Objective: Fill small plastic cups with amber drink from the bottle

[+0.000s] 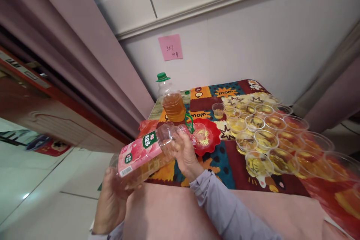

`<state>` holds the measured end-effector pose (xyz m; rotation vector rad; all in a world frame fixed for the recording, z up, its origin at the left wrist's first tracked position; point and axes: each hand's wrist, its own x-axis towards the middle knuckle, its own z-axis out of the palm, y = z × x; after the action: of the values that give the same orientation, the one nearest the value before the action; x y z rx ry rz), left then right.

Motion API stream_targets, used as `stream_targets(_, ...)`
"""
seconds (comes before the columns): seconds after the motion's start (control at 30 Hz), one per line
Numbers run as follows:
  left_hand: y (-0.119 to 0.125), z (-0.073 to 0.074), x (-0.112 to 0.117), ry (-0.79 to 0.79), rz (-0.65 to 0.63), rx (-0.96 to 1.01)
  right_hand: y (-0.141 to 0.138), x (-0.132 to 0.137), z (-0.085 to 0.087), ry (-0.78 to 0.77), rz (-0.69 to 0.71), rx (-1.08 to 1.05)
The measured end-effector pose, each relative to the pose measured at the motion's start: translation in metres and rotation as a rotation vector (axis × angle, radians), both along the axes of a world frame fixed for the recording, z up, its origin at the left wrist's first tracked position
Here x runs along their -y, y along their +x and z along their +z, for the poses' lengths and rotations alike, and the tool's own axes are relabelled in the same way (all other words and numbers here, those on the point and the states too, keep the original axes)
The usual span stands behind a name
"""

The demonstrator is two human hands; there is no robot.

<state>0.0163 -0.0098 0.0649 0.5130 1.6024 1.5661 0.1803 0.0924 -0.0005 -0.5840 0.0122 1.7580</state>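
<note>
A large clear plastic bottle (pixel 140 153) with a pink label lies tilted on its side, neck toward the right, with some amber liquid inside. My left hand (pixel 111 195) cups its base from below, fingers wrapped round it. My right hand (pixel 184 153) grips the bottle's neck. The neck points at a small clear cup (pixel 200 132) standing on a red dish (pixel 212 140). A second bottle (pixel 171 99) with a green cap stands upright behind, half full of amber liquid.
Several clear cups (pixel 266 138) holding yellow liquid stand in rows on the right of the patterned tablecloth (pixel 225 161). One small cup (pixel 218 110) stands apart. A pink note (pixel 170 47) hangs on the wall. Curtain and floor lie to the left.
</note>
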Motion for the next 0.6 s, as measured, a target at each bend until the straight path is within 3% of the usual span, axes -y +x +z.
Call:
stream_targets(0.2, 0.009, 0.015, -0.005, -0.005, -0.026, -0.082, -0.001, -0.002, -0.004, 0.019, -0.020, -0.072)
stream_targets(0.4, 0.010, 0.020, -0.007, -0.055, -0.011, -0.061, -0.002, -0.007, -0.009, 0.072, -0.010, -0.110)
stream_targets(0.6, 0.010, 0.023, -0.010, -0.018, -0.080, -0.122, -0.002, -0.007, -0.009, 0.071, -0.025, -0.121)
